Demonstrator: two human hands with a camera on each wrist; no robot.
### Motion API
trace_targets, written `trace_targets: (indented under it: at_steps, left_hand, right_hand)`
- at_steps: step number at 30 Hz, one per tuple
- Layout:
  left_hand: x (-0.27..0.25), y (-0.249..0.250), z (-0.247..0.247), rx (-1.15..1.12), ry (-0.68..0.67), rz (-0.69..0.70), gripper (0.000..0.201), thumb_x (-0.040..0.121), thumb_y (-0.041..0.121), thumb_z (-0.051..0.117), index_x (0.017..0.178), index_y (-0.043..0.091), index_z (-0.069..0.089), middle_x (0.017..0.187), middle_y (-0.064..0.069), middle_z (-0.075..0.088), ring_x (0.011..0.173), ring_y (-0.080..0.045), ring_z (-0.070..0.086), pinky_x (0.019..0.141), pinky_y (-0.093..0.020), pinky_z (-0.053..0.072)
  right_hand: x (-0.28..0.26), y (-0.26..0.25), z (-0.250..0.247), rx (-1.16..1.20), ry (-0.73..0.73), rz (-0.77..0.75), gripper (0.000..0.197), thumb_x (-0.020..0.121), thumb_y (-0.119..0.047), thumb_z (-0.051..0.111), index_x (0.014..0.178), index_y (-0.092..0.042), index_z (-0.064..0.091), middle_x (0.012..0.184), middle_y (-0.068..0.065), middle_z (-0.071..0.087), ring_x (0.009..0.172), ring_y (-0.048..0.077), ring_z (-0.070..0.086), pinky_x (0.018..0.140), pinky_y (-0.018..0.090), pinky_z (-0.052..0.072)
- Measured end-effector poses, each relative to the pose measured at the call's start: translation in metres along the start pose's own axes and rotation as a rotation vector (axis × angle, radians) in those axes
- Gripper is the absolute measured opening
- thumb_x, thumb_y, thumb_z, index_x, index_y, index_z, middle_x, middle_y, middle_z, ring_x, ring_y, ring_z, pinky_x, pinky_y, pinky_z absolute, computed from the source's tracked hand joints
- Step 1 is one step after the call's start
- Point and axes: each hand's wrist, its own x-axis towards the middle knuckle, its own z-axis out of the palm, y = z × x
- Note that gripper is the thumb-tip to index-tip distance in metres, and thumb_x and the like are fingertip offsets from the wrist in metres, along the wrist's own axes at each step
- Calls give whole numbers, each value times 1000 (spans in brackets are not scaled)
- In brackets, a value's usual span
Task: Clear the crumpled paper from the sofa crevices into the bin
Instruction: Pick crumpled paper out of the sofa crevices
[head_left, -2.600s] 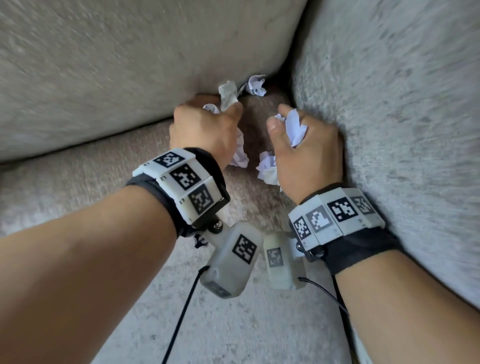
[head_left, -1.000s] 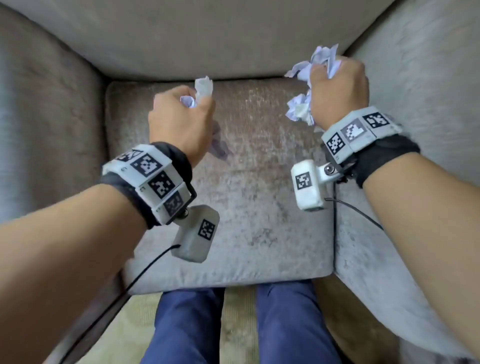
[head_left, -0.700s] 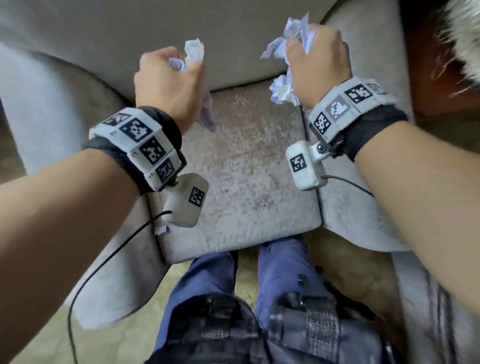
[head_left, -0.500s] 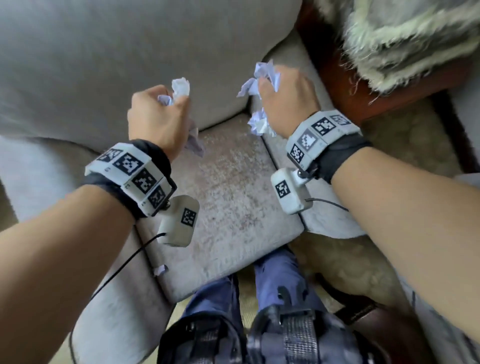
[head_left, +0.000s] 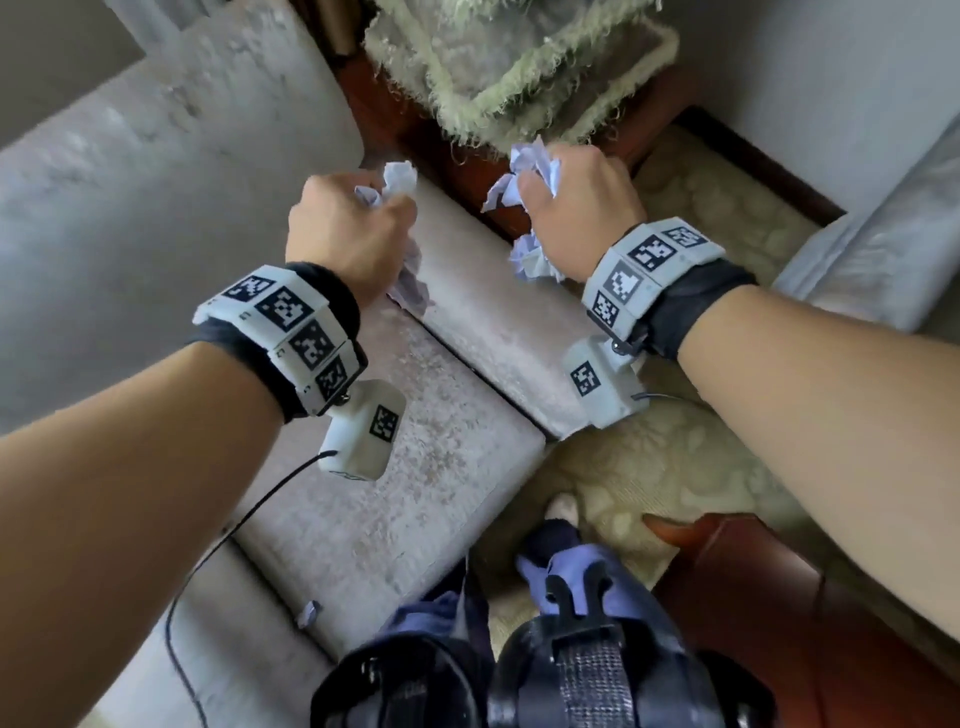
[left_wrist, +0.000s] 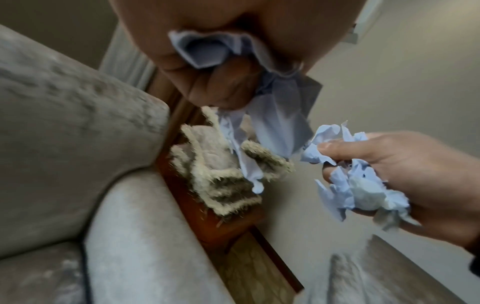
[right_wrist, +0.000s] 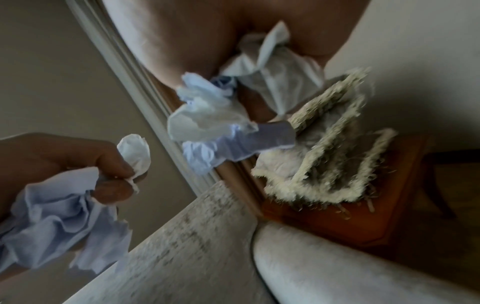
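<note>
My left hand (head_left: 353, 228) grips a wad of pale blue crumpled paper (head_left: 400, 179) above the grey sofa's right armrest (head_left: 493, 322). A tail of that paper hangs below the fist. My right hand (head_left: 576, 208) grips a second wad of crumpled paper (head_left: 535, 166) just past the armrest, over the wooden side table (head_left: 395, 124). The left wrist view shows the left fingers (left_wrist: 221, 86) curled round paper (left_wrist: 275, 123). The right wrist view shows the right hand's paper (right_wrist: 207, 123) bulging from the fist. A small paper scrap (head_left: 310, 613) lies at the seat cushion's (head_left: 405, 493) front left corner.
A shaggy grey and cream fabric thing (head_left: 519, 67) sits on the side table beyond my hands. Patterned cream carpet (head_left: 701, 218) lies right of the sofa. Another grey seat (head_left: 883, 234) stands at the far right, dark wooden furniture (head_left: 753, 597) at the lower right. My legs (head_left: 571, 566) are below.
Both hands pulled the paper out of the sofa's back corner and carried it up and to the right. The view swung from the seat to the armrest and side table.
</note>
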Motion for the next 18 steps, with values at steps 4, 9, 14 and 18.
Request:
trace_targets:
  at_steps: [4, 9, 14, 18]
  left_hand:
    - [-26, 83, 89, 63, -175, 132, 52, 88, 50, 50, 62, 7, 61, 50, 1, 66, 58, -23, 63, 62, -29, 48]
    - [-68, 188, 195, 118, -330, 328, 53, 88, 54, 48, 59, 9, 54, 58, -5, 66, 65, -30, 64, 68, -36, 54]
    - [-127, 278, 279, 139, -470, 494, 52, 89, 56, 47, 63, 12, 57, 63, -2, 69, 66, -23, 66, 73, -36, 56]
    - [-172, 331, 330, 152, -593, 611, 48, 88, 51, 48, 63, 12, 60, 60, 0, 69, 63, -20, 67, 70, -32, 56]
  right_hand:
    - [-27, 102, -64, 52, 124, 141, 32, 97, -31, 44, 69, -16, 41, 78, 8, 54, 78, 30, 51, 64, 36, 39]
    - [-87, 225, -160, 18, 225, 323, 28, 100, -31, 41, 75, -19, 44, 65, -6, 46, 60, 15, 46, 50, 22, 32]
    - [-150, 312, -236, -18, 345, 518, 34, 99, -33, 42, 68, -21, 36, 69, 2, 45, 73, 24, 46, 63, 32, 35]
    - [-190, 357, -271, -11, 425, 613, 26, 98, -33, 40, 78, -16, 43, 81, 5, 50, 77, 25, 48, 66, 28, 31]
